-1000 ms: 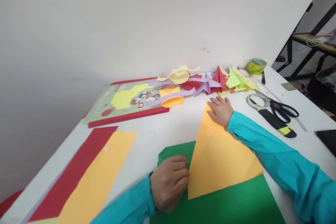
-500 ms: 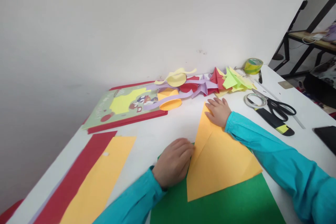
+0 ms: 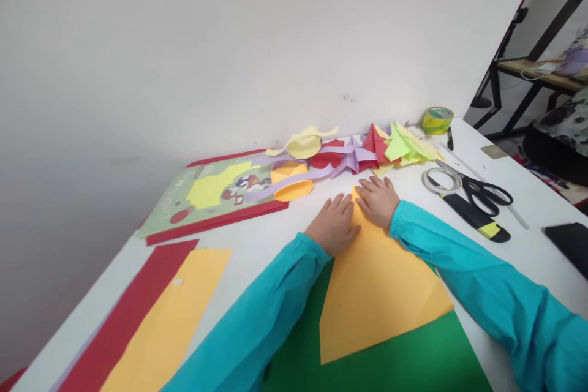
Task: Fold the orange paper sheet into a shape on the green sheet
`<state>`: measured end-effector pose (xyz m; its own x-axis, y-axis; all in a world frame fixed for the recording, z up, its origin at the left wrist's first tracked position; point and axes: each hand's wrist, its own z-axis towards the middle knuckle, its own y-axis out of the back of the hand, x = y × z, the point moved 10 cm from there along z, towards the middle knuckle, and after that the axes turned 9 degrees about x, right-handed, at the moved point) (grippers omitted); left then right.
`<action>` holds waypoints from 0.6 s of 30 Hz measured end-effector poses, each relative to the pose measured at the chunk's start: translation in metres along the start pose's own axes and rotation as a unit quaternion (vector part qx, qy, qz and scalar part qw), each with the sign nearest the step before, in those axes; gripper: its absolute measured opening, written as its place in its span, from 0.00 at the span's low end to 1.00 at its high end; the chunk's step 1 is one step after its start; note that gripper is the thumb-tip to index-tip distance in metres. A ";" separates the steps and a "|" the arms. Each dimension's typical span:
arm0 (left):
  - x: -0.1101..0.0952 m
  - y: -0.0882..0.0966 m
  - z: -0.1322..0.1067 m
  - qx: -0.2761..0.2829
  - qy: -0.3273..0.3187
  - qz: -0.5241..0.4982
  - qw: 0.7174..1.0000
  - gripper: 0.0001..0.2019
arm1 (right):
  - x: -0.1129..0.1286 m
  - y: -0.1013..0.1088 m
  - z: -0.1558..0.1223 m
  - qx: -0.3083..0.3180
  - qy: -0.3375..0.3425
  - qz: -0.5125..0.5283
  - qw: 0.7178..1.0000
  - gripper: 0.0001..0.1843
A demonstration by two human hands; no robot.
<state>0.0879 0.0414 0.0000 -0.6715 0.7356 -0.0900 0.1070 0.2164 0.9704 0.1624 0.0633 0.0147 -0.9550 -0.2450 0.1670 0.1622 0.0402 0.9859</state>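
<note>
The left hand (image 3: 334, 226), which was curled beside the near-left edge of the orange paper (image 3: 381, 294), now lies near its far tip with fingers spread, thumb reaching over the sheet. The right hand (image 3: 377, 199) remains on that tip, palm down, fingers slightly parted and pressing rather than pinching, so far as shows. The paper lies over a green sheet (image 3: 404, 355), its far end reaching onto the white table (image 3: 257, 229). The left flap visible a moment ago looks flattened, which suggests that pressing has reached the far end. Scissors (image 3: 468, 187) rest to the right.
</note>
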 end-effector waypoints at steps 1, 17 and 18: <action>0.002 0.002 0.006 0.001 -0.010 -0.003 1.000 0.29 | 0.000 0.000 0.000 0.001 0.000 0.001 1.000 0.24; 0.022 0.016 0.037 -0.110 -0.018 -0.009 0.994 0.26 | -0.001 0.002 0.000 -0.006 -0.008 0.006 1.000 0.24; 0.022 0.016 0.036 -0.113 -0.019 -0.008 0.993 0.25 | -0.001 0.002 0.000 -0.006 -0.009 0.006 1.000 0.24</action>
<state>0.1011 0.0840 0.0055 -0.6426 0.7582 -0.1109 -0.0737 0.0829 0.9938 0.1638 0.0639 0.0163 -0.9573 -0.2278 0.1782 0.1760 0.0303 0.9839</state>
